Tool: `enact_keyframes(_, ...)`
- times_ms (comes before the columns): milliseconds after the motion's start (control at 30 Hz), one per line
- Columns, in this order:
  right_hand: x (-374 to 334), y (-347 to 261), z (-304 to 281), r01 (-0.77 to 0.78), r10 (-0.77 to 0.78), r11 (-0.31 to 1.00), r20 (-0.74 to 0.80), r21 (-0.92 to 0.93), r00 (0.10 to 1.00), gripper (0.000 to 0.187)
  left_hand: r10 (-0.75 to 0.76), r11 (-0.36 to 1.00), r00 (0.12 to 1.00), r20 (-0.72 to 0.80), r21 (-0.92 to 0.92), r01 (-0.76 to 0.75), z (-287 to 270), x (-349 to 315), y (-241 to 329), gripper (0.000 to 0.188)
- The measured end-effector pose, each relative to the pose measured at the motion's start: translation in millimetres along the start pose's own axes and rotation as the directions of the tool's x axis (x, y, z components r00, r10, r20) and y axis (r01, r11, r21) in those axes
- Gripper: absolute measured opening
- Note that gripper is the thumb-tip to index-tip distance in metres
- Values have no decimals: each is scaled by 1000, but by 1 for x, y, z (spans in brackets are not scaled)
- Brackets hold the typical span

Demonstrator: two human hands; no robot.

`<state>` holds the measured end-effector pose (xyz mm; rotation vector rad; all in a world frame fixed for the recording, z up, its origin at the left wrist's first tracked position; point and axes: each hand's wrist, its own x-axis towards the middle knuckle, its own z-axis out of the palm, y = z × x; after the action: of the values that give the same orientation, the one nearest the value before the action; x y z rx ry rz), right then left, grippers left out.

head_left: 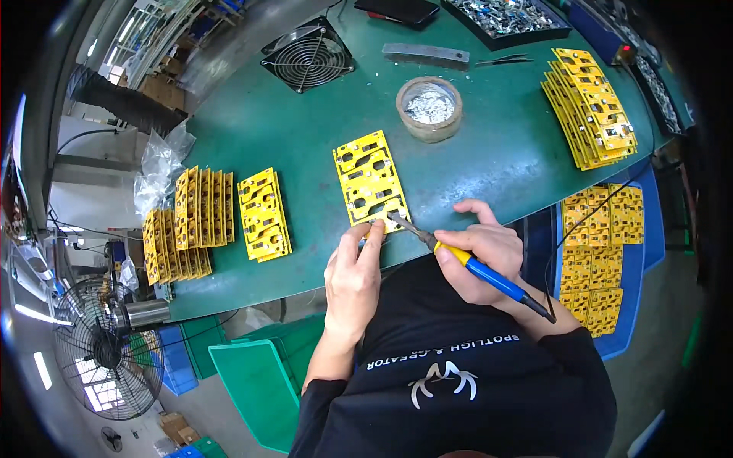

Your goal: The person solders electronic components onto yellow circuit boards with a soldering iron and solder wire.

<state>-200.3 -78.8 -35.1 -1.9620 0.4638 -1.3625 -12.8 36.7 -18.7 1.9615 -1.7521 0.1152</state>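
A yellow circuit board panel (369, 182) with cut-outs lies on the green table before me. My left hand (353, 276) has its fingertips pressed together at the panel's near edge; whether they pinch a small part there I cannot make out. In my right hand (482, 259) is a blue and yellow soldering iron (489, 276), gripped like a pen. Its metal tip meets the panel's near right corner, close to my left fingertips. Beyond the panel stands a round tub (430, 109) holding small silvery pieces.
Yellow panels stand stacked at left (205, 208), with one panel (264, 214) beside them, and at far right (589, 111). A small fan (308, 55), metal bar (426, 56), tweezers (504, 60) and black parts tray (507, 21) lie farther back. A blue bin (634, 282) holds panels; the iron's cord trails right.
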Motion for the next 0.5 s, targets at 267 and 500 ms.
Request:
enact_keyframes(267,1,-1,2,-6,6,1000,-9,18,1000,14,90,995,995,30,45,-92,-3,2,-7,53)
enact_keyframes(500,1,-1,2,-12,13,1000,-10,25,1000,15,104,993,994,35,46,-106,-3,3,-7,53)
